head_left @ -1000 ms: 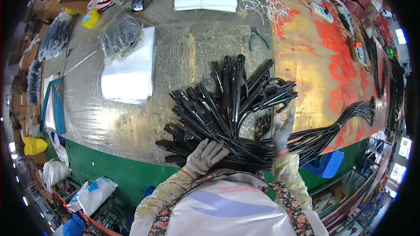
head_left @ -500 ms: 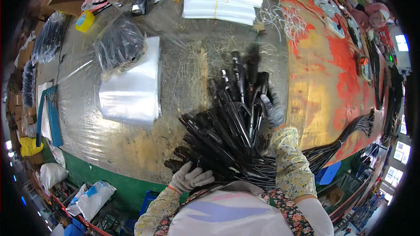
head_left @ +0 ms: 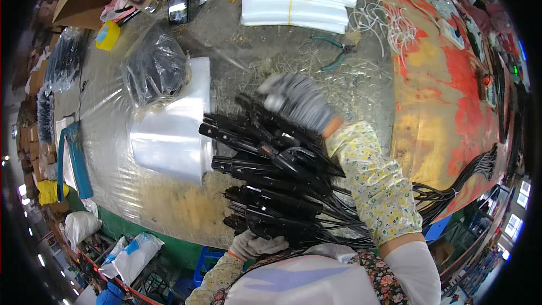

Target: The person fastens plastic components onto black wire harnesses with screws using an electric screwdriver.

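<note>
A big fanned bundle of black cables with long black plastic ends (head_left: 271, 164) lies on the worktable in front of me, the ends pointing left. My right hand (head_left: 299, 101), in a grey glove, is at the far side of the bundle, touching or just over its upper ends. Motion smears its fingers. At the near side, my left hand (head_left: 257, 245), in a pale glove, lies against the lowest ends with its fingers stretched out. The cables (head_left: 440, 203) run right, under my right forearm, and are tied together near the table's right edge.
Teal-handled pliers (head_left: 339, 53) lie beyond the bundle. Clear plastic bags are stacked at the back (head_left: 299, 0), and more clear sheets (head_left: 169, 141) lie left, beside a bagged black bundle (head_left: 155, 68). White cords (head_left: 395, 28) lie back right. Yellow tape (head_left: 107, 35) sits far left.
My right hand has moved left across the far side of the bundle. The black ends have swung from pointing away to pointing left. Pliers now show behind them.
</note>
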`<action>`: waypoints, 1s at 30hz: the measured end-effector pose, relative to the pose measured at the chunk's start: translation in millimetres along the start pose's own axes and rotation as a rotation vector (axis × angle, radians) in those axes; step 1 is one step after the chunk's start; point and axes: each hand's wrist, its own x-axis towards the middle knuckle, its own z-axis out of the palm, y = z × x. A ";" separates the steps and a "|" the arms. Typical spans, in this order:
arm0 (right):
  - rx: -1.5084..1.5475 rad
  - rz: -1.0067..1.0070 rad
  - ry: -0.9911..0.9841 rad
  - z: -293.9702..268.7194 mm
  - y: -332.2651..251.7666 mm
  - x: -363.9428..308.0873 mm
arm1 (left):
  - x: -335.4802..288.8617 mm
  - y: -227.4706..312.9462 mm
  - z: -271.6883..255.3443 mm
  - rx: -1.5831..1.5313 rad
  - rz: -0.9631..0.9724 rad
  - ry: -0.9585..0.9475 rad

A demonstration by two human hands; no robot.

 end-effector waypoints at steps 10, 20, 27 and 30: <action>-0.748 0.714 0.060 -106.5 80.5 -54.3 | 23.6 -1.2 -23.5 0.049 -0.228 0.095; -0.671 0.889 0.332 -126.6 132.3 -167.2 | 29.6 10.4 -39.9 0.151 -0.495 -0.046; -0.847 0.633 0.362 -139.9 117.0 -144.1 | 75.9 62.4 -48.4 0.186 -0.771 -0.042; -0.784 0.659 0.136 -142.2 125.9 -174.7 | 127.9 88.8 -82.2 0.254 -1.022 -0.315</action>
